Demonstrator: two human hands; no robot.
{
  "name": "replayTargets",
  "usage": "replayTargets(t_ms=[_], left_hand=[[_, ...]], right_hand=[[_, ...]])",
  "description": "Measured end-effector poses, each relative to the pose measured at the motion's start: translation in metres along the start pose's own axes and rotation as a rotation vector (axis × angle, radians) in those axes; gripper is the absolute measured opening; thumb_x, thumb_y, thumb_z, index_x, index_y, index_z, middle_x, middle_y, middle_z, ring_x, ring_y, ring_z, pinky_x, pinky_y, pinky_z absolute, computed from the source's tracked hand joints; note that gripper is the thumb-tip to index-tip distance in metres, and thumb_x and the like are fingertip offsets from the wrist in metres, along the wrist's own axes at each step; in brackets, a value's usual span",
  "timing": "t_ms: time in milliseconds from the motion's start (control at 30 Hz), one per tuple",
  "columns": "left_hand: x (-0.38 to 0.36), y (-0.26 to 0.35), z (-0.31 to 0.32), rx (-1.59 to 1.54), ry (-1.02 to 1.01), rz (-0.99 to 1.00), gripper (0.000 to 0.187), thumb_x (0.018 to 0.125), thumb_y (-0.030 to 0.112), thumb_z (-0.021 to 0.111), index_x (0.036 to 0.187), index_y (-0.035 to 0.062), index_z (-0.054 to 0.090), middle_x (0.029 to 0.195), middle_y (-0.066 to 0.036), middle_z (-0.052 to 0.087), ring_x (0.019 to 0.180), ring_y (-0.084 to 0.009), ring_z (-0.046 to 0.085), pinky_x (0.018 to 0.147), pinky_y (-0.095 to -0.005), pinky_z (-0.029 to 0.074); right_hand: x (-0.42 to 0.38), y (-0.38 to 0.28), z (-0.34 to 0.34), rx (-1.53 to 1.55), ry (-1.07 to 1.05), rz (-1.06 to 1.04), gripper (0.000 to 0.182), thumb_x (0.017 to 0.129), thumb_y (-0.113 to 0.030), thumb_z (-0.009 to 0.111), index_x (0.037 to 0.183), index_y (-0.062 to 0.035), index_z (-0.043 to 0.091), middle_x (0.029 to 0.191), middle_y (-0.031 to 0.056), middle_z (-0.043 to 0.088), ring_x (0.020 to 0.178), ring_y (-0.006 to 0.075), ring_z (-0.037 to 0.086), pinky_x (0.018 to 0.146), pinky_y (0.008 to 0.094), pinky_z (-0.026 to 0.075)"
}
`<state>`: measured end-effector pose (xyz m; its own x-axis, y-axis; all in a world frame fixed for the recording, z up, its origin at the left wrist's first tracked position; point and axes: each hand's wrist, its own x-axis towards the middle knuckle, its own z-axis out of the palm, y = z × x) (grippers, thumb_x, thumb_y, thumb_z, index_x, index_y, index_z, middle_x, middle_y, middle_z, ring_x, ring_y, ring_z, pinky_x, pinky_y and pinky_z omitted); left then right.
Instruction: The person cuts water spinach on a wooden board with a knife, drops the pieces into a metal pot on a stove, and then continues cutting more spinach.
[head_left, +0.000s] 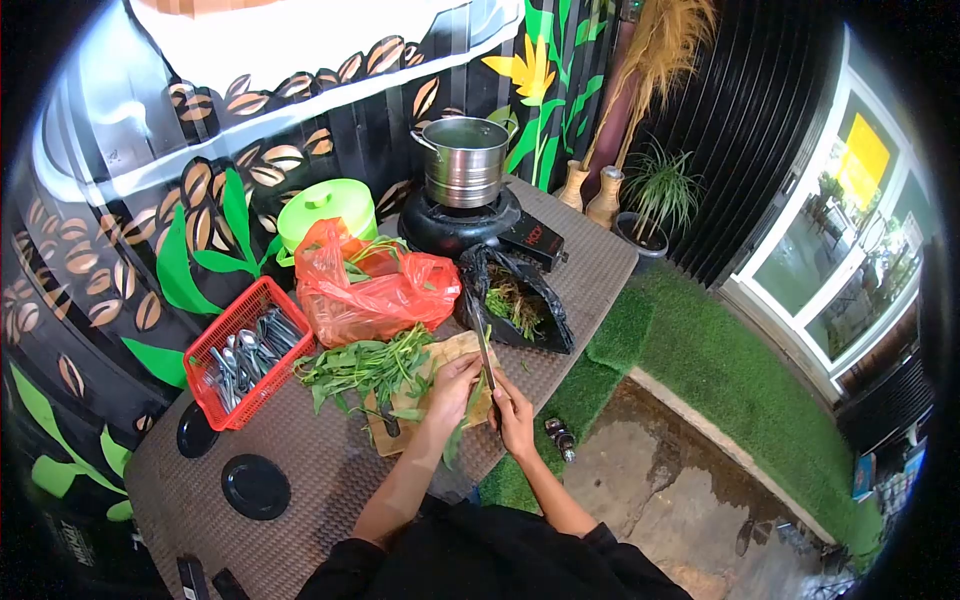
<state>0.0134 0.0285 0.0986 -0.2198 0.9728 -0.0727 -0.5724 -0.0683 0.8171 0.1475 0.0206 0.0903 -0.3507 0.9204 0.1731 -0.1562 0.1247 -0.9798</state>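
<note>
My right hand (pixel 515 412) is closed around the handle of a knife (pixel 485 350), its blade pointing away from me. Beside it, my left hand (pixel 457 388) is closed on a stalk of leafy greens, with a long leaf (pixel 454 446) hanging below. Both hands are over a wooden cutting board (pixel 455 350), close together. A pile of leafy greens (pixel 370 368) covers the board's left part and spills onto the table. Near the board's lower left lies a dark handle-like piece (pixel 390 422), partly hidden by leaves.
Beyond the board are a red plastic bag (pixel 375 295) and a black bag (pixel 520 310) of plant trimmings. A steel pot (pixel 464 165) stands on a portable stove (pixel 455 222). Further left are a green lidded pot (pixel 325 212), a red cutlery basket (pixel 250 350) and a black plate (pixel 256 487).
</note>
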Motion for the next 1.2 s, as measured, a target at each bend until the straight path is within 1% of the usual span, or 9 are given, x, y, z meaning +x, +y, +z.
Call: replayTargets(t_ms=[133, 233, 500, 767, 867, 933, 1067, 1133, 1200], left_hand=[[-0.002, -0.003, 0.003, -0.051, 0.057, 0.021, 0.021, 0.090, 0.009, 0.058, 0.106, -0.0031, 0.062, 0.094, -0.005, 0.065, 0.078, -0.0104, 0.061, 0.070, -0.0225, 0.049], [0.004, -0.010, -0.004, -0.048, 0.119, 0.035, 0.019, 0.087, 0.007, 0.062, 0.103, -0.0039, 0.063, 0.089, -0.004, 0.065, 0.075, -0.0092, 0.060, 0.068, -0.0217, 0.047], [0.003, -0.011, 0.002, 0.054, 0.181, 0.175, 0.019, 0.087, 0.009, 0.064, 0.099, -0.0055, 0.064, 0.087, -0.005, 0.066, 0.076, -0.0086, 0.059, 0.066, -0.0204, 0.046], [-0.001, -0.012, -0.006, -0.129, 0.012, -0.070, 0.024, 0.090, 0.009, 0.058, 0.110, -0.0038, 0.059, 0.097, -0.007, 0.065, 0.083, -0.0128, 0.062, 0.073, -0.0244, 0.050], [-0.001, -0.012, -0.001, -0.139, 0.026, -0.057, 0.024, 0.090, 0.009, 0.057, 0.111, -0.0037, 0.058, 0.098, -0.007, 0.064, 0.083, -0.0130, 0.062, 0.074, -0.0245, 0.050], [0.003, -0.018, -0.005, -0.156, 0.024, -0.041, 0.023, 0.091, 0.008, 0.056, 0.111, -0.0031, 0.057, 0.100, -0.007, 0.064, 0.086, -0.0137, 0.061, 0.077, -0.0254, 0.050], [0.003, -0.020, -0.006, -0.135, 0.131, 0.057, 0.022, 0.091, 0.008, 0.056, 0.109, -0.0025, 0.057, 0.099, -0.006, 0.063, 0.087, -0.0129, 0.061, 0.078, -0.0245, 0.049], [-0.002, -0.015, -0.015, 0.022, 0.144, 0.020, 0.019, 0.090, 0.009, 0.058, 0.105, -0.0028, 0.060, 0.096, -0.006, 0.064, 0.083, -0.0117, 0.061, 0.075, -0.0232, 0.049], [-0.006, -0.014, -0.032, 0.178, 0.160, -0.018, 0.017, 0.089, 0.010, 0.059, 0.100, -0.0031, 0.062, 0.094, -0.007, 0.065, 0.080, -0.0105, 0.061, 0.073, -0.0219, 0.049]], right_hand=[[0.000, 0.006, 0.005, 0.075, 0.073, 0.012, 0.035, 0.096, -0.019, 0.046, 0.129, -0.0058, 0.052, 0.058, -0.0019, 0.045, 0.045, 0.0064, 0.042, 0.042, 0.0225, 0.032], [-0.003, 0.012, 0.006, -0.014, 0.122, -0.067, 0.039, 0.098, -0.023, 0.044, 0.128, -0.0003, 0.049, 0.058, -0.0006, 0.046, 0.044, 0.0070, 0.041, 0.043, 0.0213, 0.032], [-0.004, 0.009, 0.009, -0.162, 0.110, -0.080, 0.036, 0.097, -0.021, 0.044, 0.127, -0.0028, 0.051, 0.058, -0.0015, 0.047, 0.046, 0.0053, 0.042, 0.042, 0.0219, 0.033], [0.002, 0.012, 0.001, -0.034, 0.125, -0.012, 0.035, 0.093, -0.019, 0.052, 0.128, -0.0114, 0.053, 0.057, -0.0010, 0.047, 0.050, 0.0053, 0.043, 0.047, 0.0243, 0.036], [0.007, 0.020, -0.005, -0.222, 0.082, -0.029, 0.037, 0.094, -0.018, 0.050, 0.130, -0.0083, 0.051, 0.063, 0.0023, 0.055, 0.052, 0.0073, 0.048, 0.049, 0.0249, 0.038], [0.011, 0.019, -0.004, -0.658, 0.202, -0.439, 0.037, 0.092, -0.015, 0.052, 0.129, -0.0147, 0.054, 0.067, 0.0110, 0.061, 0.052, 0.0117, 0.053, 0.052, 0.0291, 0.043], [0.015, 0.003, -0.008, -0.888, 0.247, -0.368, 0.038, 0.089, -0.012, 0.053, 0.127, -0.0196, 0.056, 0.073, 0.0176, 0.063, 0.054, 0.0146, 0.057, 0.056, 0.0313, 0.046], [0.025, 0.015, -0.017, -0.756, 0.282, -0.190, 0.041, 0.089, -0.013, 0.054, 0.129, -0.0222, 0.054, 0.065, 0.0152, 0.059, 0.053, 0.0137, 0.056, 0.055, 0.0317, 0.047], [0.034, 0.035, -0.021, -0.622, 0.239, -0.178, 0.031, 0.093, -0.019, 0.051, 0.122, -0.0143, 0.059, 0.055, 0.0091, 0.052, 0.046, 0.0128, 0.050, 0.048, 0.0304, 0.043]])
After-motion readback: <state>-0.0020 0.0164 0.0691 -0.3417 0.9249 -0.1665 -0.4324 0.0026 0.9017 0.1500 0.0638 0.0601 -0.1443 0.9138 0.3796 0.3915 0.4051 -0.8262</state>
